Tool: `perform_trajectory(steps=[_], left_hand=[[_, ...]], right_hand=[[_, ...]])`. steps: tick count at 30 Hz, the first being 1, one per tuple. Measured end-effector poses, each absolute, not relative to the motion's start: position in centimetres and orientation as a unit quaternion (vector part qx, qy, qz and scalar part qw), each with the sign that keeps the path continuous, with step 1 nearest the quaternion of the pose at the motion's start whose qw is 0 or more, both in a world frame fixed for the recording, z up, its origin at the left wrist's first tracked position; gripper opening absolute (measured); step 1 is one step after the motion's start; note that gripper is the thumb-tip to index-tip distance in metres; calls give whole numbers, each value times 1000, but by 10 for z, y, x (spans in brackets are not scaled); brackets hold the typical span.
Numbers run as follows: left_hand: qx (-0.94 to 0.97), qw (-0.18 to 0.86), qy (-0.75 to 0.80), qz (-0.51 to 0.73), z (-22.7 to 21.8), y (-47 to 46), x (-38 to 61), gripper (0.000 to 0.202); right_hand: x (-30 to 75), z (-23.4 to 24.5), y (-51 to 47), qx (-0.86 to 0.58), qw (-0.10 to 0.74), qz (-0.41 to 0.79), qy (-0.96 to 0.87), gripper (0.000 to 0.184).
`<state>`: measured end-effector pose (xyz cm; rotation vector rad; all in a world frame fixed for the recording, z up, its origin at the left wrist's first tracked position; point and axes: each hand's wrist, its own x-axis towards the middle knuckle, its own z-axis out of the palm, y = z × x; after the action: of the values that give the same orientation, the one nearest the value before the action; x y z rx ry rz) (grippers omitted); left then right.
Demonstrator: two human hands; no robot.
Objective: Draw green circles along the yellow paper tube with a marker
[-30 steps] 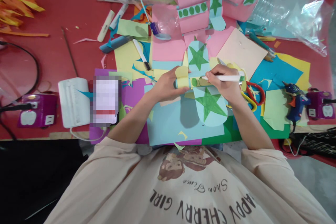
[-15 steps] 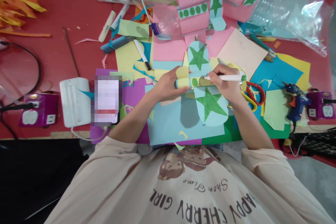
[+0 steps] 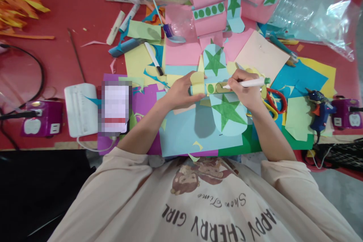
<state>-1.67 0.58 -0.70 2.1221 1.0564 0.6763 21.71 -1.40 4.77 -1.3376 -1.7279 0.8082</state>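
A paper aeroplane with a yellow body (image 3: 211,88) and light-blue wings bearing green stars (image 3: 228,112) lies on coloured sheets in the middle of the table. My left hand (image 3: 181,92) is closed around the left end of the yellow body. My right hand (image 3: 246,92) grips a white marker pen (image 3: 247,83), its tip touching the body just right of a green dot (image 3: 210,89). The pen's green cap end points right.
Red-and-yellow scissors (image 3: 273,102) lie right of my right hand, a blue glue gun (image 3: 319,109) further right. A finished pink plane (image 3: 210,11) stands at the back. A white power strip (image 3: 81,109), a phone (image 3: 115,107) and loose markers (image 3: 153,58) sit left.
The pen tip has slid a little to the right along the yellow body, and the pen now tilts slightly upward at its cap end. My left hand has not moved.
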Motion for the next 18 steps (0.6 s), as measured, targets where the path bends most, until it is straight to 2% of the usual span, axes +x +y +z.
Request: perform_trajectory(steps=[7, 18], left_hand=[[814, 329, 399, 266, -9, 6, -17, 59], [812, 327, 402, 267, -9, 6, -16, 58]], right_hand=[[216, 46, -15, -503, 408, 338, -683, 29], [217, 45, -16, -493, 376, 328, -713, 32]])
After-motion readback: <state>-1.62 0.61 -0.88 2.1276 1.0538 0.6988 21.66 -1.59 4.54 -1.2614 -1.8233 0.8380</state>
